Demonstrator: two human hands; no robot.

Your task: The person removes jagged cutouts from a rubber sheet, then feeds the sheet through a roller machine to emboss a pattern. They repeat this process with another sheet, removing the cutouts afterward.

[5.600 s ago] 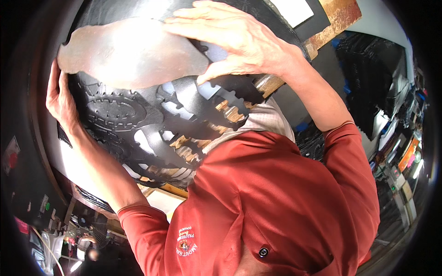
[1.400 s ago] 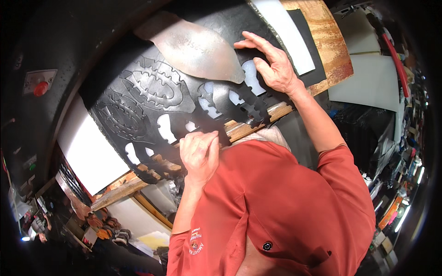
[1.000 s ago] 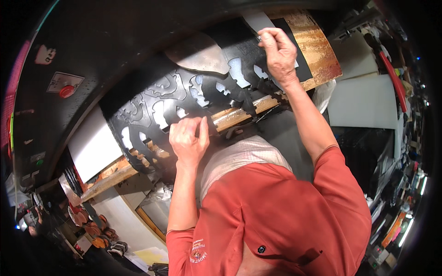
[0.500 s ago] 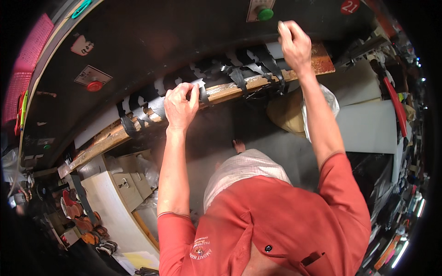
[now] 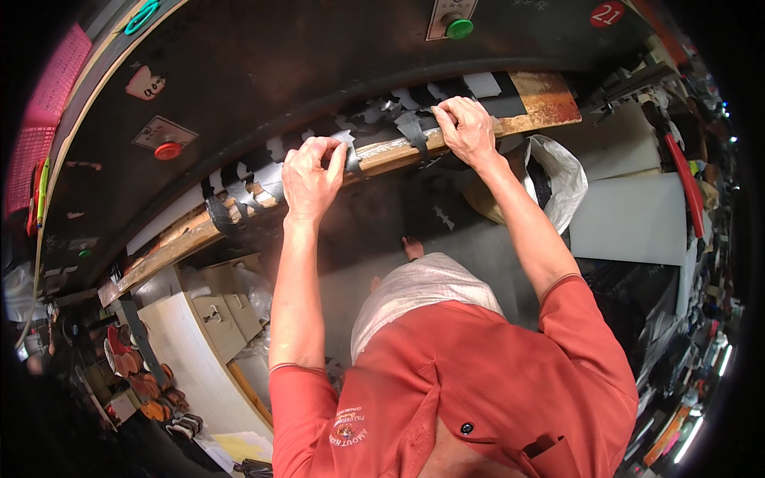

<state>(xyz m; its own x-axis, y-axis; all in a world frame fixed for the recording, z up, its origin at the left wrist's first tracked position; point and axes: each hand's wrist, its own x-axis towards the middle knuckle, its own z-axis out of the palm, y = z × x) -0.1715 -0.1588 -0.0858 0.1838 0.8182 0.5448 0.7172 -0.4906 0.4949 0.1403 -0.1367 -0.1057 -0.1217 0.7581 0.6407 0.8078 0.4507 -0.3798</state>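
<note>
Thin black sheet material full of cut-out gaps (image 5: pixel 362 119) lies along a wooden ledge under a dark machine, with ragged strips hanging over its front edge. My left hand (image 5: pixel 313 177) is closed in a pinch at one of these strips, left of the ledge's middle. Farther right, my right hand (image 5: pixel 468 131) has its thumb and forefinger drawn together by the front edge, beside another hanging strip (image 5: pixel 411 127). Its fingertips are at the black material, though what lies between them is hidden. A small jagged scrap (image 5: pixel 444 217) shows below the ledge.
On the machine front are a red button (image 5: pixel 167 150) and a green button (image 5: pixel 459 29). An open white sack (image 5: pixel 555 183) stands under the ledge at right, near pale panels (image 5: pixel 629 219). A drawer cabinet (image 5: pixel 215 327) is at lower left.
My right hand has come down and left from above the ledge's right end. Dark strips that hung there are gone from the edge, and a jagged scrap appears below. My left hand stays put.
</note>
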